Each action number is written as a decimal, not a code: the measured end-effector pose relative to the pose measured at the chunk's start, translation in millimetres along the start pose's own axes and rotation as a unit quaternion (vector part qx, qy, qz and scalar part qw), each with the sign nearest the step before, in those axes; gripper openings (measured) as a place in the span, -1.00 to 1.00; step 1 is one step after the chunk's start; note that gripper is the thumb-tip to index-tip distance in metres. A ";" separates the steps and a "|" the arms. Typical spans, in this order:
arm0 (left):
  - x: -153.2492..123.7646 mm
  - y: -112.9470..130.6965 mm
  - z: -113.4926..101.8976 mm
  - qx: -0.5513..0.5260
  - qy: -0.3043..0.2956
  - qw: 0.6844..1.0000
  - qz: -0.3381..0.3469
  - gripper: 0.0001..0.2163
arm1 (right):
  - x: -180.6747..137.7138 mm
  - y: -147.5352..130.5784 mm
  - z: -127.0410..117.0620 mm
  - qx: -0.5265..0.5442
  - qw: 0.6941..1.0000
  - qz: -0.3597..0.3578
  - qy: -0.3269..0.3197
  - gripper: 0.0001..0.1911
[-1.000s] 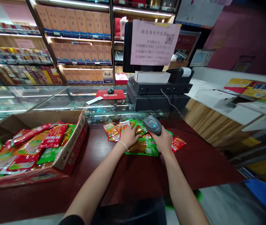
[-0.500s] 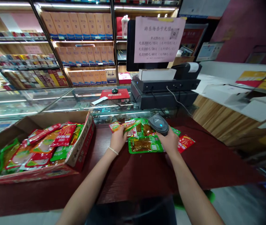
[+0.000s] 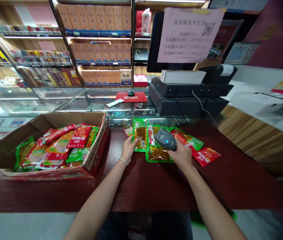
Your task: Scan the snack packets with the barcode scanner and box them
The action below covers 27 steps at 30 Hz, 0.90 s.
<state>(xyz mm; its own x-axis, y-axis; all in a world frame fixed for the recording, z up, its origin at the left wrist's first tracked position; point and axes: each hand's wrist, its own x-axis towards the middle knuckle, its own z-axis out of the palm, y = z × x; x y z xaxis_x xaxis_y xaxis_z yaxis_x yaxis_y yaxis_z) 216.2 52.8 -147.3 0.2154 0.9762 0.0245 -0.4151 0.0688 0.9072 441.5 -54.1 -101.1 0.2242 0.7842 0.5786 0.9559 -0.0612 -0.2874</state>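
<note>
My left hand [image 3: 128, 149] pinches the lower edge of a green snack packet [image 3: 140, 135] and holds it tilted up over the dark red counter [image 3: 141, 186]. My right hand [image 3: 182, 156] is wrapped round a grey barcode scanner [image 3: 165, 139] with a small blue light, just right of that packet. Under and around the scanner lie several more green and red snack packets [image 3: 207, 155] in a loose pile.
A cardboard box [image 3: 95, 160] full of red and green packets stands at the left. Behind the counter are a glass showcase [image 3: 56, 106], a black register with a monitor and pink notice [image 3: 188, 96], a receipt printer [image 3: 218, 73] and stocked shelves.
My left hand went from lying on the pile to lifting one green packet upright. The scanner in my right hand shifted slightly left toward it. The view drifted, so everything sits further right.
</note>
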 end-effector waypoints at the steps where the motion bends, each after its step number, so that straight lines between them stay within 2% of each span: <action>1: 0.4 0.3 -0.8 -0.017 0.002 1.000 -0.002 -0.55 | -0.5 -0.6 -0.1 -0.002 1.000 -0.011 -0.002 -0.57; 6: 1.2 4.5 -3.6 -0.100 0.032 0.994 -0.019 -0.49 | -4.0 -4.3 1.6 -0.014 0.996 -0.088 -0.018 -0.54; 11: 0.9 6.5 -3.9 -0.108 0.043 0.993 -0.016 -0.51 | -6.0 -9.5 2.1 -0.014 0.991 -0.126 -0.052 -0.46; 15: 1.4 6.0 -1.6 -0.107 0.054 0.993 -0.014 -0.52 | -6.4 -9.2 2.0 -0.004 0.988 -0.144 -0.056 -0.62; 18: 1.6 5.8 -0.4 -0.107 0.066 0.992 -0.013 -0.52 | -6.6 -7.5 2.9 -0.010 0.988 -0.144 -0.059 -0.68; 23: 1.2 4.9 -2.5 -0.103 0.048 0.994 -0.003 -0.54 | -6.4 -7.8 3.9 -0.019 0.991 -0.127 -0.049 -0.63; 27: 4.3 0.3 -3.2 -0.073 0.061 0.995 0.019 -0.55 | -4.4 -8.9 3.8 -0.027 0.993 -0.110 -0.031 -0.62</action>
<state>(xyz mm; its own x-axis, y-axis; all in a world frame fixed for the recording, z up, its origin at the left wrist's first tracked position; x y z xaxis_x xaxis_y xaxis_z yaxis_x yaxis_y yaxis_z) 214.2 57.6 -148.3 0.0916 0.9958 -0.0024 -0.5460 0.0522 0.8362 431.3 -54.7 -104.1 -0.0018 0.8190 0.5738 0.9896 0.0838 -0.1165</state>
